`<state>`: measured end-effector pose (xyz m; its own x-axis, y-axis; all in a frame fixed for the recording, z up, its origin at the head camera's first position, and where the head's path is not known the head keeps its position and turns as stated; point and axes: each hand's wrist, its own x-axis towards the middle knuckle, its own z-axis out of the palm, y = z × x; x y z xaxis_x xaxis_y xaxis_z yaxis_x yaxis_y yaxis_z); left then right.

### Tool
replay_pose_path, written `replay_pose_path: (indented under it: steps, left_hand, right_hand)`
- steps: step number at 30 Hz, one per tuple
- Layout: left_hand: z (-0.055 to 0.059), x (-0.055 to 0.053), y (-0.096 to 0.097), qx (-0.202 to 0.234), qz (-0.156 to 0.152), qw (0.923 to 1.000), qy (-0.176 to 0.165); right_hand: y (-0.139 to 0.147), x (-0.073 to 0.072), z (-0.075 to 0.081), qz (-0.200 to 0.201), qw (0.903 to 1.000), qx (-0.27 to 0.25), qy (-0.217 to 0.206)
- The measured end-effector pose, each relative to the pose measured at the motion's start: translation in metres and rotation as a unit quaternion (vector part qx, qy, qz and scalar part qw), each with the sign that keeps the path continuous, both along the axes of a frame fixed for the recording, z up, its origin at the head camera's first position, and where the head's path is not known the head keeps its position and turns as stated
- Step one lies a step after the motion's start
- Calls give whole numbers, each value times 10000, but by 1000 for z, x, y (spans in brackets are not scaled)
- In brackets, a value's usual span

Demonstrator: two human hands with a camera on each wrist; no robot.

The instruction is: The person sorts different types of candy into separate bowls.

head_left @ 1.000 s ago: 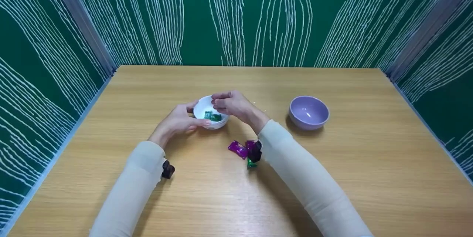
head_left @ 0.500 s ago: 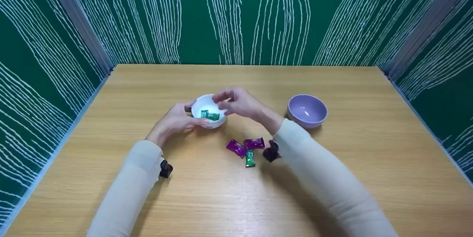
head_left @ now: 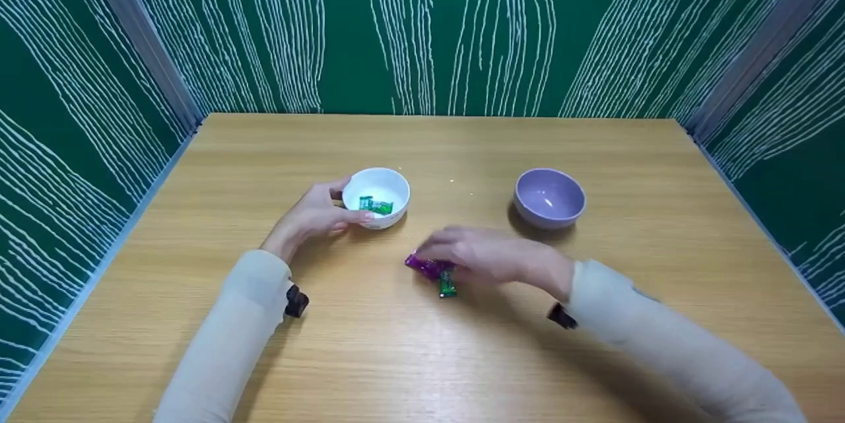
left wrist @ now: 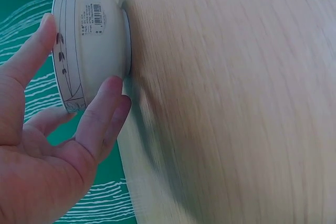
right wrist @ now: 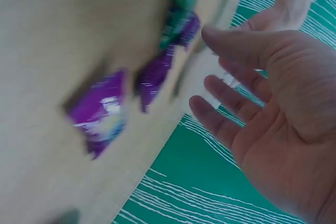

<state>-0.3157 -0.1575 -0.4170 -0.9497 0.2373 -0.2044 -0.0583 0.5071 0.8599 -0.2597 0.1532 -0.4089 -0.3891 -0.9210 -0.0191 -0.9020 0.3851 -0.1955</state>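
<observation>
My left hand (head_left: 315, 215) holds a white bowl (head_left: 376, 179) by its left side, thumb at the rim and other fingers along the outer wall. Two green-wrapped candies (head_left: 380, 206) lie inside it. In the left wrist view, the bowl (left wrist: 102, 51) shows a barcode label and a leaf-patterned band. My right hand (head_left: 492, 255) is over the loose candies with its fingers loosely bent and nothing held. Under its fingertips are purple-wrapped candies (head_left: 422, 266) and a green one (head_left: 447, 284). The right wrist view shows a purple candy (right wrist: 100, 108) lying apart from the others.
A purple bowl (head_left: 549, 198) stands to the right, with nothing in it. The wooden table (head_left: 370, 357) runs back to a green wall with white streaks (head_left: 455, 33). A few tiny specks lie between the bowls.
My right hand has moved from above the white bowl down and right to the loose candies, now covering part of them. My left hand keeps its hold on the white bowl.
</observation>
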Motion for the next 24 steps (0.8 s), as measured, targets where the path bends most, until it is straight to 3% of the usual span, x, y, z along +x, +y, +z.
replay_pose_path:
  steps: [3,10,24]
  left_hand:
    - [0,0,0,-12,51,10000,-29]
    - [0,1,0,0,126,9998,-144]
    - [1,0,0,-48,102,9999,-91]
  right_hand:
    - [12,9,-5,-25,9998,180,-44]
    - [21,21,-18,6,9999,-64,126]
    - [17,21,-23,-79,9998,67,166]
